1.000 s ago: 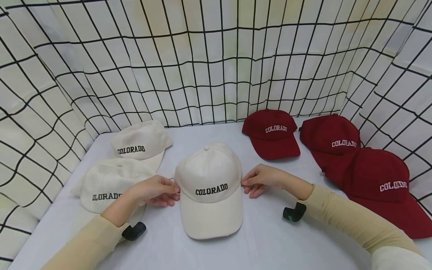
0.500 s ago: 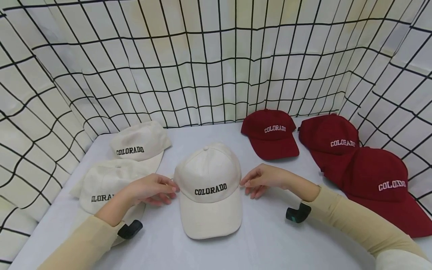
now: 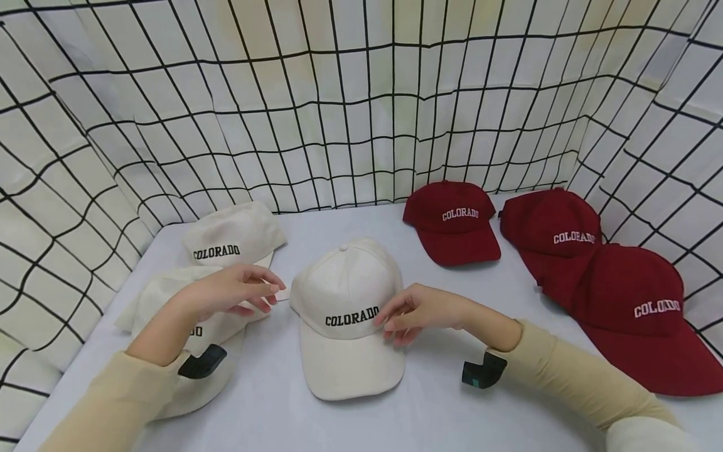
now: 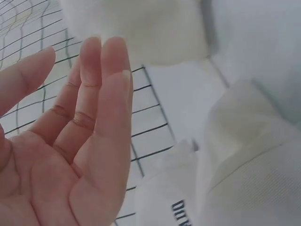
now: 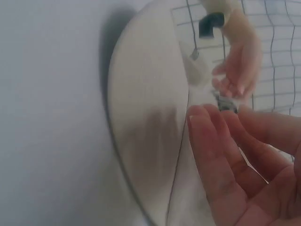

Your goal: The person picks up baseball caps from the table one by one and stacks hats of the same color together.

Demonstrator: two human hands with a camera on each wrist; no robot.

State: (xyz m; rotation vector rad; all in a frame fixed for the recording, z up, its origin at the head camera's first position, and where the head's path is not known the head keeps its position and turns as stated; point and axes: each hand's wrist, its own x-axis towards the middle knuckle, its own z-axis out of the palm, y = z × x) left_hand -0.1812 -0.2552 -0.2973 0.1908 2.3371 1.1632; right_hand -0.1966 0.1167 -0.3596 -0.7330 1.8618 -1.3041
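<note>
From the head view, you are sitting with a cream cap lying on the grey table, its brim pointing toward you and its black COLORADO lettering facing up. Your right hand is resting its fingertips on the cap's right front edge, just beside the lettering, fingers slack and gripping nothing. Your left hand is hovering off the cap's left side, fingers loosely extended and holding nothing, above a second cream cap that is lying near the table's left edge. A third cream cap is sitting behind that one. Three dark red caps are lying on the right: one at the back, one farther right, and the nearest one overlapping it. A grid-patterned cloth is hanging behind and to both sides.

From the left wrist view, your left hand is showing an open palm with straight fingers close together, empty, with cream fabric beyond it.

From the right wrist view, your right hand is lying relaxed with fingertips against the cream cap, near where brim and crown meet, and your left hand is visible beyond, blurred.
</note>
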